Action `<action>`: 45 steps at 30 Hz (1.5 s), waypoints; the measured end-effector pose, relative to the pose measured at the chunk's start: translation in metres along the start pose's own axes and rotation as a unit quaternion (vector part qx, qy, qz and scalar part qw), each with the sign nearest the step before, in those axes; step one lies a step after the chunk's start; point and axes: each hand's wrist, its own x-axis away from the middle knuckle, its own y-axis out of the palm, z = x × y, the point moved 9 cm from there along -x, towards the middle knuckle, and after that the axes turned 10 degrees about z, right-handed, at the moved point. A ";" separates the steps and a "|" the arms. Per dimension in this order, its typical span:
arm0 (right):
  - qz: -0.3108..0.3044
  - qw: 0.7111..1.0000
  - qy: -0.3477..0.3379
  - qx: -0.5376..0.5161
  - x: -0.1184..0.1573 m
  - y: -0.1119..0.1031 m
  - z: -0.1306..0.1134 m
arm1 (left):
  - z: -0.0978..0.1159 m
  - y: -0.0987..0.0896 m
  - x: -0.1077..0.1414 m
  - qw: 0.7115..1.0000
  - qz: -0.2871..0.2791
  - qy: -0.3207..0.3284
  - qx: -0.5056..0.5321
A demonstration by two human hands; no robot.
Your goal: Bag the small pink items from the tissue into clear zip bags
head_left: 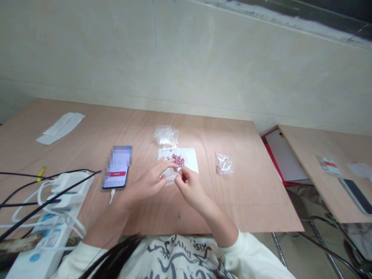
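I'm holding my left hand (152, 179) fingers apart at the beads (179, 160), many still lying loose on the paper (190, 155), and pinching my right hand (192, 189) together, on what I can't tell, while one bag (224, 163) is already holding some.

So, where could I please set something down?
The brown wooden table is bare between the white rectangular paper and the lone clear plastic bag, and right of that bag. It's crowded around the left hand and right hand, and along the long white power strip.
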 end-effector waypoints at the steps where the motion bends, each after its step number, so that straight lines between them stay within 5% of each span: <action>1: 0.007 0.999 0.021 -0.029 -0.002 -0.003 0.003 | -0.001 0.004 0.003 1.000 -0.025 -0.007 0.011; 7: -0.055 0.985 0.073 -0.148 -0.011 -0.003 0.027 | -0.017 -0.001 0.002 0.999 0.024 -0.022 -0.020; 11: 0.065 0.997 0.011 0.033 -0.027 -0.025 0.068 | -0.033 -0.005 -0.010 0.996 0.044 -0.030 -0.076; 16: 0.061 0.983 -0.059 0.165 -0.038 -0.012 0.093 | -0.054 0.003 -0.017 0.988 0.029 -0.054 -0.140; 26: 0.046 0.990 -0.093 0.093 -0.033 -0.008 0.054 | -0.067 0.016 -0.014 0.982 0.046 -0.036 -0.181; 31: 0.091 0.983 -0.070 0.142 -0.033 -0.009 0.072 | -0.071 0.011 -0.015 0.977 0.058 -0.065 -0.192; 35: 0.067 0.981 -0.072 0.167 -0.034 -0.001 0.087 | -0.071 0.009 -0.013 0.976 0.049 -0.076 -0.197; 45: 0.065 0.988 -0.094 0.105 -0.037 -0.004 0.054 | -0.076 0.016 -0.014 0.975 0.058 -0.066 -0.202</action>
